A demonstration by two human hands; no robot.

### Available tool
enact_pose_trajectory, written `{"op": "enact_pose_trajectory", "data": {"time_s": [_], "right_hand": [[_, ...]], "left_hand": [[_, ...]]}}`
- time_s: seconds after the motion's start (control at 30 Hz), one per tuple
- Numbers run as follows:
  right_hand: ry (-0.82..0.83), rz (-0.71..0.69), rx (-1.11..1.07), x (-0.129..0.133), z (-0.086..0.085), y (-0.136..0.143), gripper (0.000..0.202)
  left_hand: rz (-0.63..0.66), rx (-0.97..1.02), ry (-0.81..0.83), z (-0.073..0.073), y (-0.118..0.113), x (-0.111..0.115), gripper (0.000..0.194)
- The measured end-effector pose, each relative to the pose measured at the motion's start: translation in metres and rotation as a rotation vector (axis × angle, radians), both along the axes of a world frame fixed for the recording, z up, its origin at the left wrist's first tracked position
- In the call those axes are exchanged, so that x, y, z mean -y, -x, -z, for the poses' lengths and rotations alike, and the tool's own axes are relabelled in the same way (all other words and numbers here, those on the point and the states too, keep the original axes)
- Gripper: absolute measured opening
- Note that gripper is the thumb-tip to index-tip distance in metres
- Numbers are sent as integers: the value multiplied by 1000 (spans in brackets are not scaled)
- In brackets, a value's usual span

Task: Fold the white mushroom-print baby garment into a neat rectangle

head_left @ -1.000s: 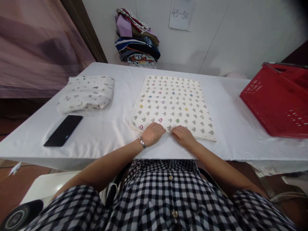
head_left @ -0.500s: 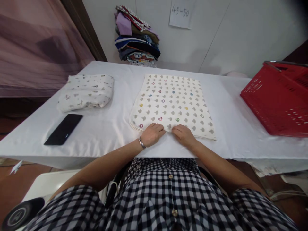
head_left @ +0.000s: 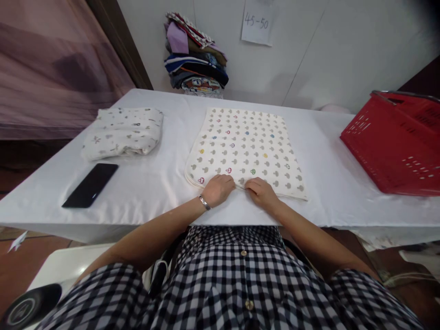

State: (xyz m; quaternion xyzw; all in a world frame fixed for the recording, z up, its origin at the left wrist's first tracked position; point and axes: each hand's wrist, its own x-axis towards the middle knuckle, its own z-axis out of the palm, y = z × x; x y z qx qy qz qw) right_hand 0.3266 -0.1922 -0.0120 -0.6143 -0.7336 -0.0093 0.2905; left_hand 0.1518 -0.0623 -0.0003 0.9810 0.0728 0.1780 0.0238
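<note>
A cream blanket point(head_left: 245, 146) printed with small grey and coloured mushrooms lies folded in layers on the white-covered table point(head_left: 154, 201). My left hand point(head_left: 219, 189), with a silver bracelet at its wrist, is closed on the middle of the blanket's near edge. Just to the right, my right hand point(head_left: 261, 192) pinches the same edge, a small gap apart from the left. The thumbs are mostly hidden beneath the fingers and cloth. The blanket otherwise lies flat, its layered edges showing at the near left corner.
Another folded white printed cloth point(head_left: 123, 133) lies at the left, with a black phone point(head_left: 91, 185) in front of it. A red plastic basket point(head_left: 395, 146) stands at the right. Behind the table is a stack of folded clothes point(head_left: 197, 59); a paper sign point(head_left: 256, 23) hangs on the wall.
Both hands stay at the blanket's near edge with hardly any movement. The view has shifted very slightly.
</note>
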Motion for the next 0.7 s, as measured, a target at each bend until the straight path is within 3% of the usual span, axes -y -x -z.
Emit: {"op": "enact_pose_trajectory", "data": {"time_s": [0.23, 0.43, 0.7], "right_hand": [[12, -65, 43, 2, -1, 1, 15], [16, 20, 193, 1, 3, 3, 19], [69, 59, 37, -2, -1, -5, 17]], "left_hand": [[-46, 45, 25, 3, -1, 1, 20], [-66, 55, 15, 4, -3, 0, 20], [-3, 25, -9, 1, -3, -1, 20]]}}
